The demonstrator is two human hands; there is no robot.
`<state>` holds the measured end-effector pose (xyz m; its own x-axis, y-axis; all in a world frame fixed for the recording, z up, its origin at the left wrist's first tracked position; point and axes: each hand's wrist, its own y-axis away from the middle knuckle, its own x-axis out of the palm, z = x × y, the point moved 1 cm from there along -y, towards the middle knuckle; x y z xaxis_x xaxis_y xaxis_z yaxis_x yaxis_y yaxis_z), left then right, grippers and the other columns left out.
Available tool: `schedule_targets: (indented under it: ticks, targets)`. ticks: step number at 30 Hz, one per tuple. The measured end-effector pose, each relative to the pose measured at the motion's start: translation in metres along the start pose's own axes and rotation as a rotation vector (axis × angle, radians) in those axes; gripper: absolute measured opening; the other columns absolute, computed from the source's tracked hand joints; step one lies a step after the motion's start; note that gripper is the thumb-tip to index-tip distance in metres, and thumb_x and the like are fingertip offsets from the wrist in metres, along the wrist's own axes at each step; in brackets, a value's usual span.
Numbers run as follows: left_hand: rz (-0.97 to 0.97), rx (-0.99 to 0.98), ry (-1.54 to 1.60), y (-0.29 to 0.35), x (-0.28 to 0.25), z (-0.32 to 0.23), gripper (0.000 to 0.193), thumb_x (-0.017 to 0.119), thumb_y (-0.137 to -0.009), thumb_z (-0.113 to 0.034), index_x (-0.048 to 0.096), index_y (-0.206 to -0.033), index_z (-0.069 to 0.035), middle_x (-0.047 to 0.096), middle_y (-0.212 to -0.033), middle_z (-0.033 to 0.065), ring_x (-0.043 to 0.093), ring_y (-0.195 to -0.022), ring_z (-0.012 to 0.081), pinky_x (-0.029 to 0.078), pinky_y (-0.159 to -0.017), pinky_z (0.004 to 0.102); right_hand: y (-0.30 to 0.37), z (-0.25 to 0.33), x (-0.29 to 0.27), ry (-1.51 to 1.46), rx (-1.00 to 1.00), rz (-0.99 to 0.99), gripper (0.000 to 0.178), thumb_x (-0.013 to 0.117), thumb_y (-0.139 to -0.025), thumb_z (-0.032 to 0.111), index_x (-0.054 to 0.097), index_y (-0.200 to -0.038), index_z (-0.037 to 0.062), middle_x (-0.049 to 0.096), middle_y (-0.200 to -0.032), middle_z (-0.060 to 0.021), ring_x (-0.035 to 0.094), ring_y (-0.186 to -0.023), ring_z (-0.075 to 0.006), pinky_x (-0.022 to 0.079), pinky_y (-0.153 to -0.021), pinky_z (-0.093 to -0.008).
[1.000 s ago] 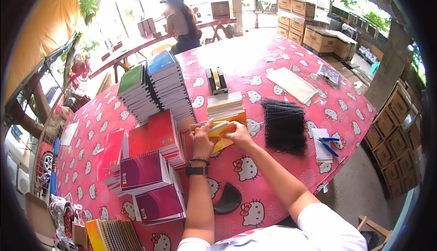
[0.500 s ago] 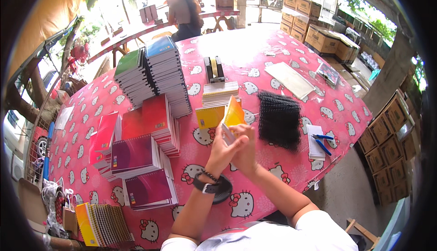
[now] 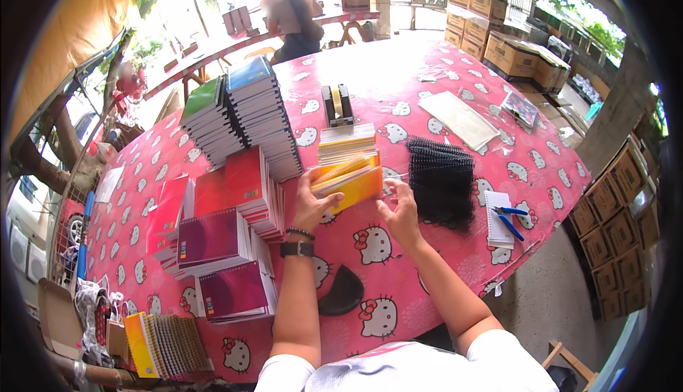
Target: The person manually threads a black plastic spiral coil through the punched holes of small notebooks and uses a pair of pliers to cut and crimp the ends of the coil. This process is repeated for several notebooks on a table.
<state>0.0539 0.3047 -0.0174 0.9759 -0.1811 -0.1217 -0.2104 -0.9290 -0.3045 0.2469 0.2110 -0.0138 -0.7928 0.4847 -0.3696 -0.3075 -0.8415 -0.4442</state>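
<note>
1. Pink patterned table (image 3: 427, 86) outdoors, notebook stacks (image 3: 242, 118) sitting beyond and left of both hands.
2. Risk: yellow notebook (image 3: 350, 182) looks to be slipping or fanning open, since only one hand is gripping it, at its edge.
3. Left hand (image 3: 311, 203) is clamping the notebook's left end, tilted, just ahead of the hands.
4. Right hand (image 3: 400, 210) is hovering half-open just below its right corner; contact unclear.
5. Black coils (image 3: 441, 178) lying right of right hand.
</note>
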Motion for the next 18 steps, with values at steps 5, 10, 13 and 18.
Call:
schedule_targets:
  ticks: [5,10,13,18]
  targets:
    - [-0.328,-0.069,-0.002,0.011,0.007,0.038,0.083,0.079,-0.068,-0.005,0.033,-0.137,0.0,0.045,-0.133,0.018,0.051,-0.117,0.0272,0.046,-0.093,0.0361,-0.024,-0.017,0.024,-0.163,0.207,0.034,0.066,0.07,-0.075,0.009,0.04,-0.132,-0.0045,0.051,-0.124,-0.0245,0.047,-0.119,-0.037,0.035,-0.103,-0.0397]
    - [-0.134,0.085,-0.037,0.005,0.024,0.032,0.082,0.07,-0.074,0.004,0.026,-0.143,-0.003,0.047,-0.133,0.0135,0.049,-0.119,0.0207,0.042,-0.099,0.0313,-0.031,-0.038,0.042,-0.122,-0.021,-0.059,0.05,0.07,-0.076,0.007,0.05,-0.121,-0.0036,0.057,-0.114,-0.0194,0.056,-0.107,-0.0279,0.045,-0.091,-0.0356]
    - [-0.194,0.179,-0.094,0.006,0.016,0.03,0.079,0.065,-0.076,0.008,0.026,-0.143,-0.003,0.047,-0.135,0.0125,0.046,-0.123,0.0207,0.038,-0.103,0.0313,-0.028,-0.018,0.041,-0.365,0.118,-0.086,0.032,0.07,-0.076,0.002,0.057,-0.105,0.0002,0.061,-0.103,-0.0103,0.06,-0.092,-0.0151,0.05,-0.078,-0.0283]
    - [-0.173,-0.066,-0.031,0.011,0.024,0.029,0.082,0.071,-0.075,0.0,0.025,-0.143,-0.001,0.046,-0.136,0.0163,0.048,-0.123,0.0246,0.039,-0.103,0.0342,-0.031,-0.044,0.04,-0.156,0.117,-0.064,0.023,0.073,-0.075,0.004,0.061,-0.095,-0.0009,0.065,-0.09,-0.0101,0.064,-0.075,-0.0166,0.051,-0.067,-0.0293]
